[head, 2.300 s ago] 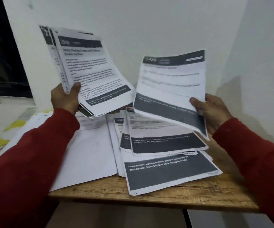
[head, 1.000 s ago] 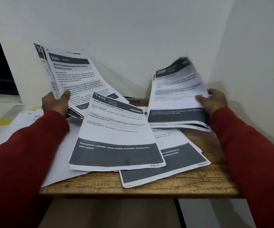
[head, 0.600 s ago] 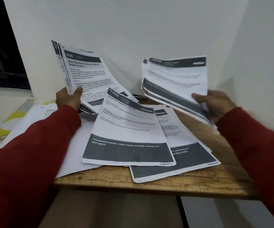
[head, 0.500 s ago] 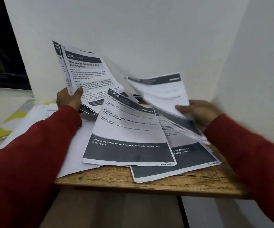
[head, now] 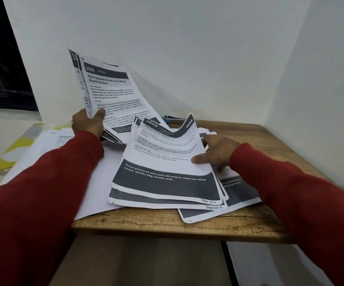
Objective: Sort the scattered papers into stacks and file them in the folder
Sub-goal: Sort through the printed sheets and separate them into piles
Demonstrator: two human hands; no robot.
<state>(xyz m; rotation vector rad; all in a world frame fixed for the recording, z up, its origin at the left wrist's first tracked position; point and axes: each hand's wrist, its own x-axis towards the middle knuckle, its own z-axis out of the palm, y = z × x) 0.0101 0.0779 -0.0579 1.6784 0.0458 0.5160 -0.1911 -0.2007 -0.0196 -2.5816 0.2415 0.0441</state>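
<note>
The left hand is raised above the surface and grips a fanned sheaf of papers by the lower left edge, thumb curled over the front sheet. That front sheet tilts back toward the wall and carries a dark header band with "2946" and the title "Store Cleaned Knives and Cutting Boards by Zone"; the smaller text below is too fine to read fully. The right hand lies low at the right edge of a stack of sheets on the surface, thumb pressing on the top sheet and the fingers tucked beneath its edge, so it pinches the top sheets. The top sheet's far corner curls upward. Its header reads "2659" with "Change Pillow Covers", and its dark lower band says "Throw pillows on sofa (with old covers), clean new pillow covers, laundry bag, laundry area". Handwritten at its bottom corner is "Page No: 4"; the sheet just under it shows "Page No: 3". A further sheet pokes out at the right beneath these, with the partial words "hanging holder". Blank white sheets spread to the left under the red sleeves. A yellow and white patterned item lies at the far left. The surface is wood-grained and sits in a corner of white walls.
</note>
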